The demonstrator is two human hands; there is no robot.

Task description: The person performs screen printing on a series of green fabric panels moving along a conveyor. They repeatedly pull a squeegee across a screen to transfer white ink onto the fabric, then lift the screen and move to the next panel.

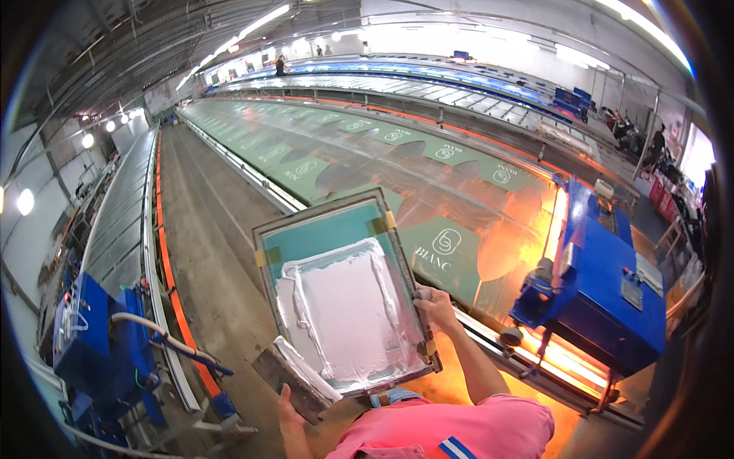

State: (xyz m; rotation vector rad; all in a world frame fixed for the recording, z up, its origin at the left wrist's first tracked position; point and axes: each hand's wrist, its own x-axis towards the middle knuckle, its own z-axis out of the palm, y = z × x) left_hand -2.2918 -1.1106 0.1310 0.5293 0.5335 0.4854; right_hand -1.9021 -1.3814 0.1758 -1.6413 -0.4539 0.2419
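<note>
A screen printing frame [334, 226] with teal mesh tilts in front of my body, thick white ink [348, 310] spread over much of it. My right hand [436, 307] is closed round the frame's right edge. In my left hand [288, 415] is a wide squeegee [279, 375], its blade coated with white ink, at the frame's lower left corner. My left thumb shows along the squeegee; the other fingers are mostly hidden beneath it. Beyond the frame, green fabric pieces [466, 229] with white printed designs lie on a long printing table [428, 180].
A blue machine [604, 287] with glowing orange heaters straddles the table at right. Another blue machine [103, 344] with a hose stands at left beside a second long table [122, 206]. A concrete aisle [202, 191] runs between the tables. A person [280, 66] stands far off.
</note>
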